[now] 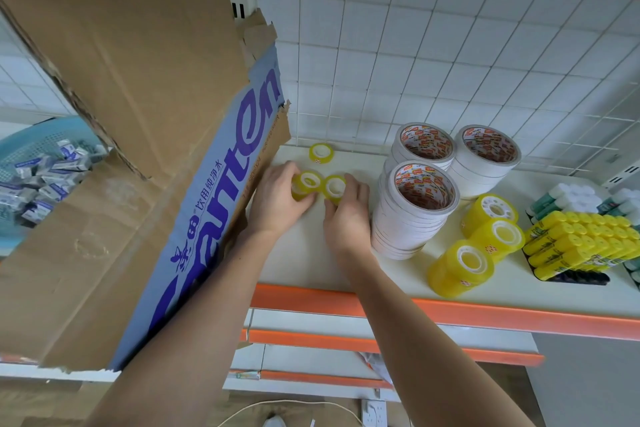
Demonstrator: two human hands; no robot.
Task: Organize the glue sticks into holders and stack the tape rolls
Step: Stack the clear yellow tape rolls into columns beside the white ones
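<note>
Gripping, head view: the left hand [277, 198] curls round one small yellow tape roll [304, 184] and the right hand [346, 215] pinches a second small roll [335, 186]; both rolls sit just beside each other near the shelf's [311, 263] back left corner, probably being lined up so one can go on the other
Spare roll: a third small yellow roll [321, 152] lies flat at the back edge, apart from the hands; likely waiting its turn
White stacks: three tall stacks of white tape rolls [412, 215] stand touching one another right of the hands; matt paper sides, red-printed card cores, flat rings that stack squarely
Large yellow rolls: three glossy, translucent yellow rolls [460, 267] lean in a loose row toward the front edge, tilted rather than stacked; this part of the job looks unfinished
Glue sticks: yellow-capped glue sticks [581, 239] lie packed side by side in a dark holder at the right edge; white-capped green ones [571, 196] sit behind them; smooth plastic cylinders, so packing keeps them from rolling
Cardboard: a torn corrugated box flap [221, 184] with purple lettering leans against the shelf's left edge, touching the left wrist
Backing: white wire grid [450, 62] behind the shelf
</note>
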